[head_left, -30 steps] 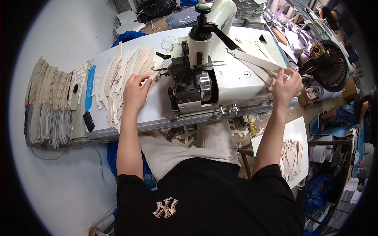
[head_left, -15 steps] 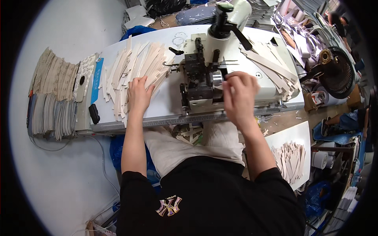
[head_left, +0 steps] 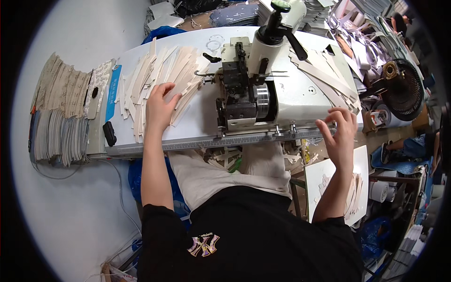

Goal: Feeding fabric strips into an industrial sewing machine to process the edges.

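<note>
My left hand (head_left: 160,107) rests at the near part of a heap of beige strips (head_left: 181,66), thumb and fingers apart; nothing shows in its grasp. Off the right end of the machine, my right hand (head_left: 341,134) hangs near the table's front edge, thumb and fingers spread and empty. Between the hands stands a sewing-type machine (head_left: 237,113) with a black metal head, a shiny round wheel (head_left: 261,99) and a white body. More beige strips (head_left: 324,77) lie fanned across its right-hand bed.
A metal ruler (head_left: 188,144) runs along the table's front edge. Stacked sheets (head_left: 61,136) and a small black device (head_left: 110,134) sit at the left. A white board (head_left: 361,157) with strips stands lower right, below a black fan (head_left: 399,96).
My right hand has moved right, away from the machine's wheel to the table's right end, and its fingers have spread. My left hand has shifted slightly left and its fingers look lifted.
</note>
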`<control>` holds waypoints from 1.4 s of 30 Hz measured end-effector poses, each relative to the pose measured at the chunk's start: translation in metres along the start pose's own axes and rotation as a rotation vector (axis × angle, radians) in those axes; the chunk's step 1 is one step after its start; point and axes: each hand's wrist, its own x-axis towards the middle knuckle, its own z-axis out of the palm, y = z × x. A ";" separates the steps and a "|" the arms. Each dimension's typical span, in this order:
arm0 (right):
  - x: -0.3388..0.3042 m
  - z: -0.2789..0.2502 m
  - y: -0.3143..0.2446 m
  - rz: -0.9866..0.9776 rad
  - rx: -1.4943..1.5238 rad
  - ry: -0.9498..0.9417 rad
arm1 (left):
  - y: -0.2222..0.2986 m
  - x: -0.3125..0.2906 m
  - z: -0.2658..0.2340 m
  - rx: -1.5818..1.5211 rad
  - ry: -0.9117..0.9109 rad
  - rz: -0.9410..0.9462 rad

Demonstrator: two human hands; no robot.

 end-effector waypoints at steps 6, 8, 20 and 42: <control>0.036 0.036 -0.061 -0.166 0.482 0.075 | 0.094 0.000 -0.018 -0.305 -0.308 0.316; 0.050 0.051 -0.075 -0.225 0.540 0.077 | 0.106 0.004 -0.018 -0.242 -0.336 0.320; 0.076 0.060 -0.058 -0.093 0.444 0.346 | 0.131 0.015 0.028 -0.132 -0.325 0.403; 0.068 0.060 0.056 0.491 0.064 0.801 | -0.006 0.002 0.021 0.129 -0.033 -0.030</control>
